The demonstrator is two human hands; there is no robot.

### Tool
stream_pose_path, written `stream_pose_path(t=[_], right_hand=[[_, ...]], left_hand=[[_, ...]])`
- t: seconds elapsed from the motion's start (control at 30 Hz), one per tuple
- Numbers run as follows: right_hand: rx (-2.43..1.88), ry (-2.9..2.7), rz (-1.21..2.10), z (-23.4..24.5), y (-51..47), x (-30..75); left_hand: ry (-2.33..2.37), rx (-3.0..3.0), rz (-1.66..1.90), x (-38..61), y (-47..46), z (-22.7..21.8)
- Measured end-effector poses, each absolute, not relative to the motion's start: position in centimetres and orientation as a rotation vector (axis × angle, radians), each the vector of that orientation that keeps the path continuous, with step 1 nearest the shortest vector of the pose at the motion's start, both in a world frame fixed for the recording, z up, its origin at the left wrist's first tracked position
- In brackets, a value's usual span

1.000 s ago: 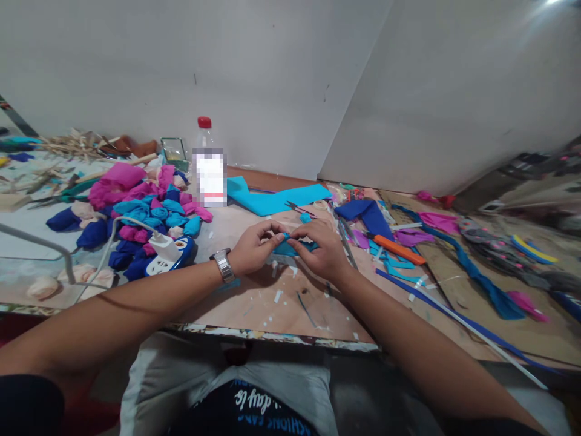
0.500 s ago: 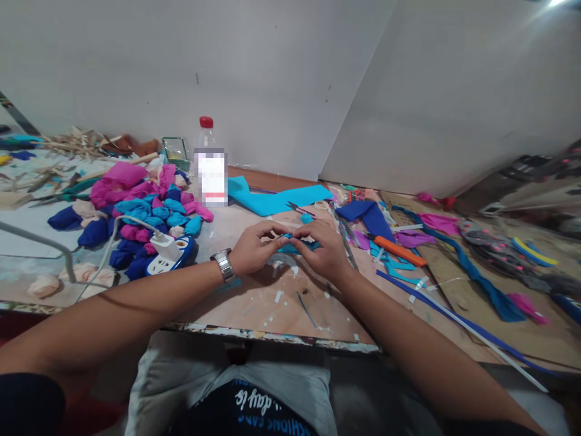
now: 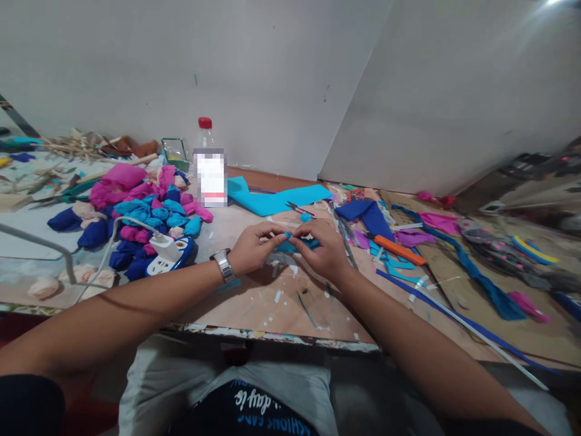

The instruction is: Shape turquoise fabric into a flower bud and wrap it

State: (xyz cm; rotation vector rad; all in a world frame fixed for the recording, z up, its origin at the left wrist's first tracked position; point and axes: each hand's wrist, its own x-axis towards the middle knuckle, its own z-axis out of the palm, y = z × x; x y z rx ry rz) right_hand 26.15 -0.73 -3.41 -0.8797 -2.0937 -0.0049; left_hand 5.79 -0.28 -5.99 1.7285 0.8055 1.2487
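My left hand (image 3: pixel 257 247) and my right hand (image 3: pixel 321 247) meet over the middle of the table, thumbs and fingers pinched together. Between them is a strip of blue crepe paper (image 3: pixel 287 238), gathered at the fingertips; part of it shows below the fingers and under my right palm. Just beyond my right fingers lies a small rolled blue paper piece (image 3: pixel 306 217), beside dark-bladed scissors (image 3: pixel 297 209). Farther back a wide bright-blue paper strip (image 3: pixel 281 201) lies spread out. My fingers hide much of the held paper.
To the left are a pile of pink and blue paper flowers (image 3: pixel 154 212), a power socket (image 3: pixel 166 259) with a plugged-in cable, and a red-capped bottle (image 3: pixel 206 136). An orange utility knife (image 3: pixel 399 251), paper scraps and a long white stick (image 3: pixel 490 339) lie right.
Both hands stay nearly in place, still pinching the blue paper. The gathered paper at the fingertips shows slightly more. Nothing else has visibly moved.
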Motion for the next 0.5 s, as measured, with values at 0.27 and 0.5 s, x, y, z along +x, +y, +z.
stream_pose_path(t=[0.27,0.5], right_hand=[[-0.881,-2.107,0.021,-3.36,-0.74,26.22],[-0.882,-2.099,0.025,-3.62,-0.48,26.29]], left_hand=[[0.738,1.867,1.270,5.67,-0.14,-6.13],[0.713,1.936,1.251,5.62,-0.11,-6.20]])
